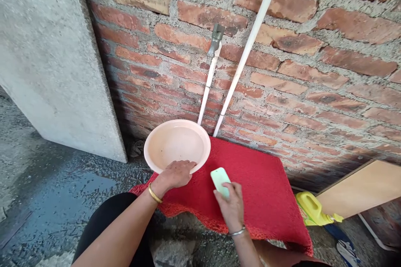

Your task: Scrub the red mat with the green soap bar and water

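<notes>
A pale pink plastic basin [177, 144] stands at the left end of a red cloth [253, 175], close to the brick wall. My left hand [177, 174] lies over its near rim, fingers hooked inside and thumb outside. Lower right of the basin, my right hand [231, 206] is closed around a pale green bar of soap [220, 179], a rounded rectangle held above the red cloth. Most of the soap sticks out past my thumb and fingers. Some fingertips of my right hand are hidden beneath it.
A grey tap [215, 41] on a white pipe is above the basin, and a longer white pipe [247, 46] runs beside it. A concrete slab [59, 62] leans at left over wet floor. At right are a yellow jug [311, 208], a wooden board [363, 187] and a slipper [346, 250].
</notes>
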Action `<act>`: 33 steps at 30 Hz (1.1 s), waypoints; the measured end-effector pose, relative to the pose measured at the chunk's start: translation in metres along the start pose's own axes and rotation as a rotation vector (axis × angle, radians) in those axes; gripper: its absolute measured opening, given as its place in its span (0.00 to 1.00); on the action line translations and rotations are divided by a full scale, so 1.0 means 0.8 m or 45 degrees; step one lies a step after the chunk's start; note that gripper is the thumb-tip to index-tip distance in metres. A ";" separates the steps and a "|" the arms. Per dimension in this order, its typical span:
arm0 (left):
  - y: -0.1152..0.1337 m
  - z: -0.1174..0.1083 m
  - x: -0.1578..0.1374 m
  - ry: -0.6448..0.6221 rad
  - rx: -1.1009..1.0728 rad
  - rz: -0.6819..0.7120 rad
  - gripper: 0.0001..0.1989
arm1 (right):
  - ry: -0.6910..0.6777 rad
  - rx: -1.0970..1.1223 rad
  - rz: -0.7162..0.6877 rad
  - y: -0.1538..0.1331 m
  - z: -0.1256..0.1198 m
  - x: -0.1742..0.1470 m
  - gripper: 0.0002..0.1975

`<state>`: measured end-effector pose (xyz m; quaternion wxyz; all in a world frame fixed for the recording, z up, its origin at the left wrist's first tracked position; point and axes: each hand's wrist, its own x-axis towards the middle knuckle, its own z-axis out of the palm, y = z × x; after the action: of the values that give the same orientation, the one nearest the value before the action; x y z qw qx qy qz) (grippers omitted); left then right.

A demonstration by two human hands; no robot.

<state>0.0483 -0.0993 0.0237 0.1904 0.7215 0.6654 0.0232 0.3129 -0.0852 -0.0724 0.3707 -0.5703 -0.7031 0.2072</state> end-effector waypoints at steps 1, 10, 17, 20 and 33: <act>0.000 0.000 0.000 -0.002 0.002 -0.004 0.28 | -0.055 0.003 -0.052 -0.011 0.015 0.000 0.17; 0.003 -0.004 -0.002 -0.026 0.029 0.001 0.28 | 0.158 -0.157 0.122 0.069 -0.064 0.028 0.30; 0.001 -0.003 -0.002 -0.025 0.000 -0.012 0.26 | 0.443 -0.278 0.431 0.108 -0.137 0.034 0.31; 0.001 -0.002 -0.001 -0.014 0.011 -0.002 0.27 | 0.277 -0.116 0.291 0.063 -0.089 0.032 0.31; 0.003 -0.002 -0.003 -0.015 0.037 -0.004 0.27 | 0.043 -0.109 0.047 0.050 -0.036 0.057 0.24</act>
<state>0.0498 -0.1012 0.0261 0.1838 0.7234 0.6655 0.0090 0.3572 -0.0349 -0.0698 0.3538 -0.6020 -0.6944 0.1741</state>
